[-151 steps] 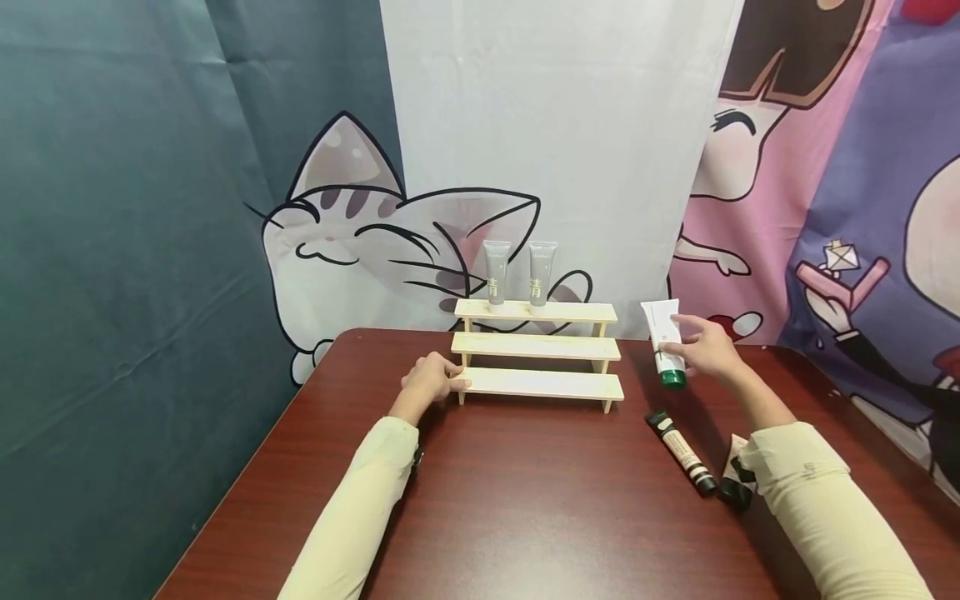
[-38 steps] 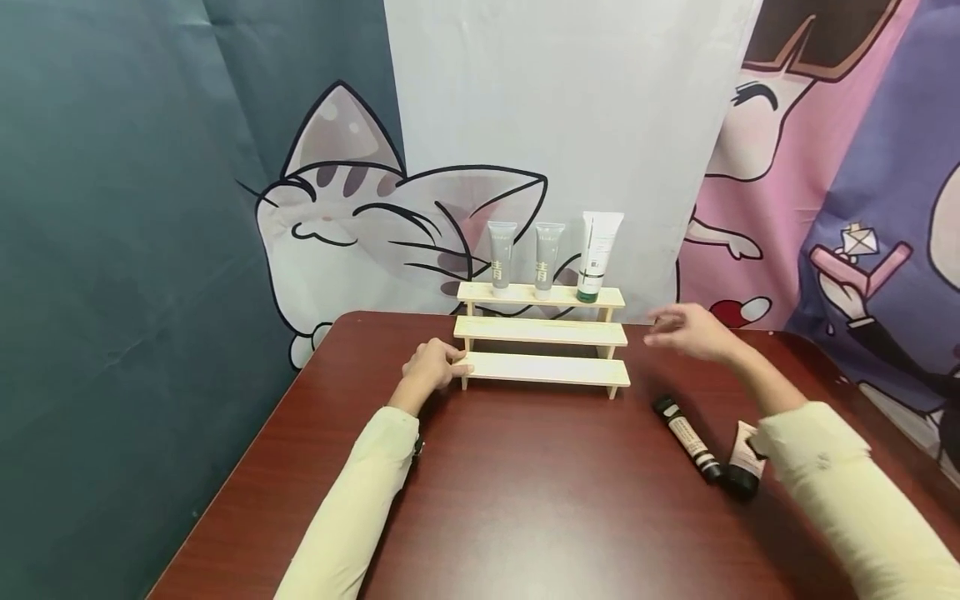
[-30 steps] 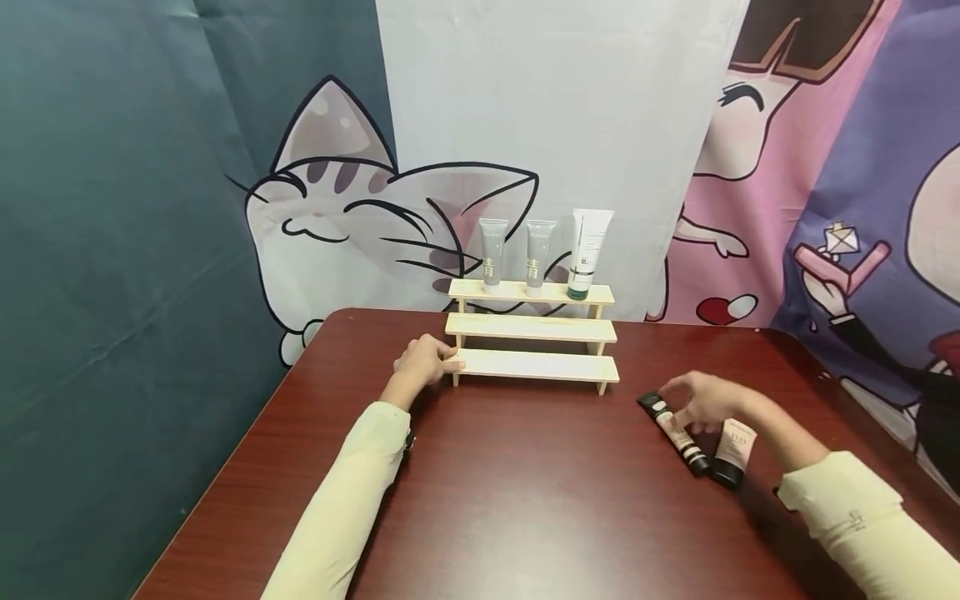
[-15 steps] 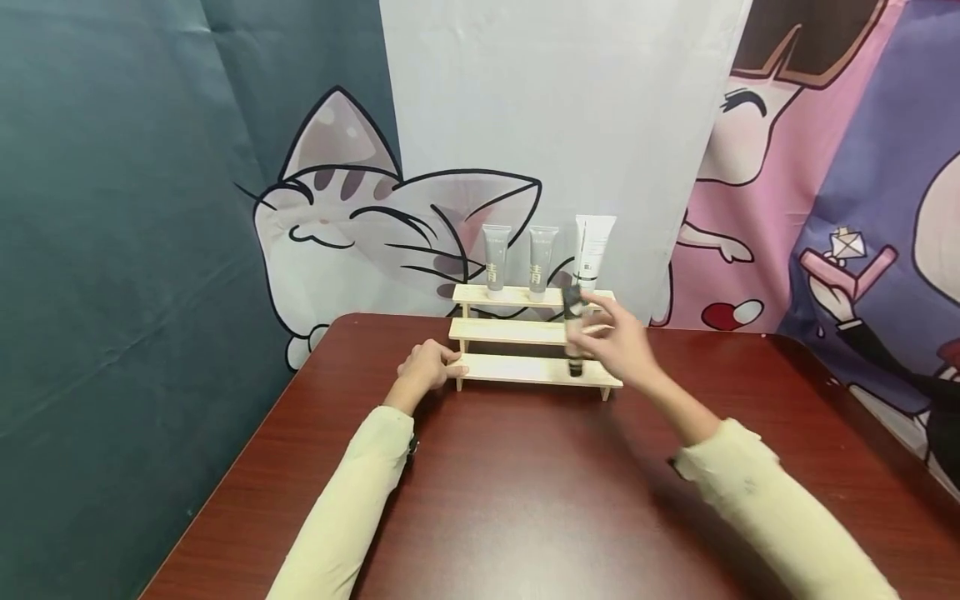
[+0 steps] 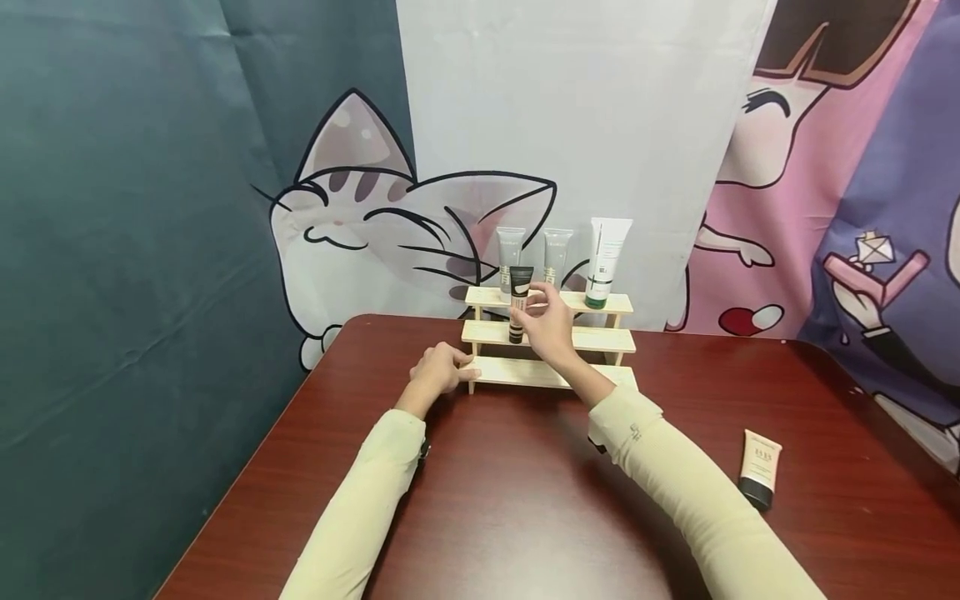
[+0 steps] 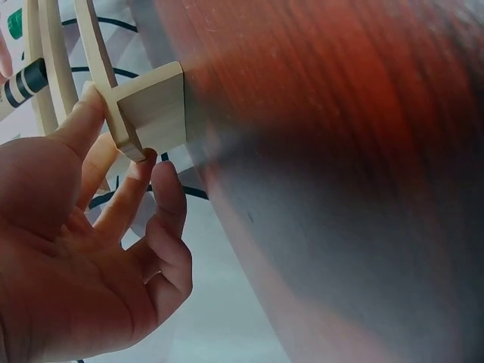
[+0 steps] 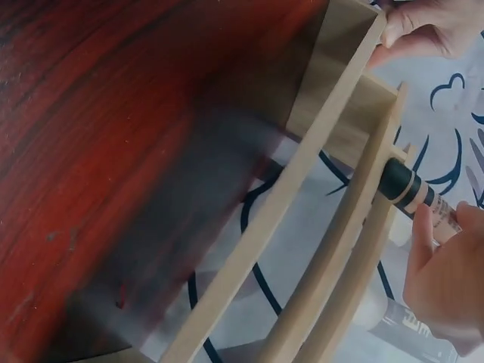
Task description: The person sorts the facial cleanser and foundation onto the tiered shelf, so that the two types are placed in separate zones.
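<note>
A three-tier wooden display stand (image 5: 525, 372) stands at the back of the table. My left hand (image 5: 437, 371) pinches the left end of its bottom tier, thumb on top and fingers beneath in the left wrist view. My right hand (image 5: 549, 327) holds a slim black-and-beige squeeze tube (image 5: 519, 283) upright, cap down, at the left part of the middle tier. In the right wrist view the dark cap (image 7: 396, 180) is right at that tier; firm contact is hard to tell. On the top tier stand two grey tubes (image 5: 511, 244) and a white tube with green cap (image 5: 606, 260).
A beige tube with black cap (image 5: 760, 468) lies on the red-brown table (image 5: 480, 500), to the right of my right forearm. Close behind the stand hangs a printed cloth backdrop (image 5: 585, 108).
The white tube went from my right hand onto the top tier. My right hand then picked the black-and-beige tube off the table and carried it left to the middle tier. My left hand stayed put.
</note>
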`<action>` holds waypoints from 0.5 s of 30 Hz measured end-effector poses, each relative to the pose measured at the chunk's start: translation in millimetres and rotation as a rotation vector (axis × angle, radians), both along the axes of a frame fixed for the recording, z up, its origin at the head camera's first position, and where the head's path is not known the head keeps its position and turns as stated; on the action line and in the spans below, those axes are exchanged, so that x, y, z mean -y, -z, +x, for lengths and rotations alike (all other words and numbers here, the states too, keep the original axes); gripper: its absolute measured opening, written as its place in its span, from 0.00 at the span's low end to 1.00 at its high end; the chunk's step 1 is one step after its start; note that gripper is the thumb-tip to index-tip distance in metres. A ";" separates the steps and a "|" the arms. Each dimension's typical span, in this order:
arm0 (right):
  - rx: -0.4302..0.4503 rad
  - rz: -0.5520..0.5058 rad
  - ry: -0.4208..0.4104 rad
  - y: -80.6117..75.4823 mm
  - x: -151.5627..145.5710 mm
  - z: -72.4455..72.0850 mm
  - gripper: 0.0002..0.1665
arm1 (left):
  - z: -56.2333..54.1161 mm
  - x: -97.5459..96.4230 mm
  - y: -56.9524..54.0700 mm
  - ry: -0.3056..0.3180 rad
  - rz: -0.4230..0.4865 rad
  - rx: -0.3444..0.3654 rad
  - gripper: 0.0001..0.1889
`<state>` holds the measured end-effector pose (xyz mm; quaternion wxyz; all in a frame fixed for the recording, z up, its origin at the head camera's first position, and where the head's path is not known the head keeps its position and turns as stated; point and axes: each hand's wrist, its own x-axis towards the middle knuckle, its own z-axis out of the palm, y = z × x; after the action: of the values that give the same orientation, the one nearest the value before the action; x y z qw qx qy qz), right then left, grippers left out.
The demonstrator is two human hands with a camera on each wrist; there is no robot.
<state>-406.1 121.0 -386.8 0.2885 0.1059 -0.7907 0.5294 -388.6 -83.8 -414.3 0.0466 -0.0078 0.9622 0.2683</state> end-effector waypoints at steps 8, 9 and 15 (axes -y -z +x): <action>-0.027 0.010 -0.005 6.2 -2.6 -1.3 0.27 | -0.5 -1.8 -0.2 0.010 -0.004 0.000 0.26; -0.024 0.019 -0.010 6.4 -3.3 -0.7 0.27 | -0.9 -1.7 -0.1 0.007 -0.001 0.002 0.26; -0.012 0.056 -0.038 7.3 -7.7 1.6 0.26 | -1.5 -2.0 1.1 0.013 0.011 -0.003 0.26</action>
<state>-404.5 128.7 -394.1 0.2803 0.1321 -0.8014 0.5116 -390.0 -81.8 -415.4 0.0470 -0.0009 0.9607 0.2735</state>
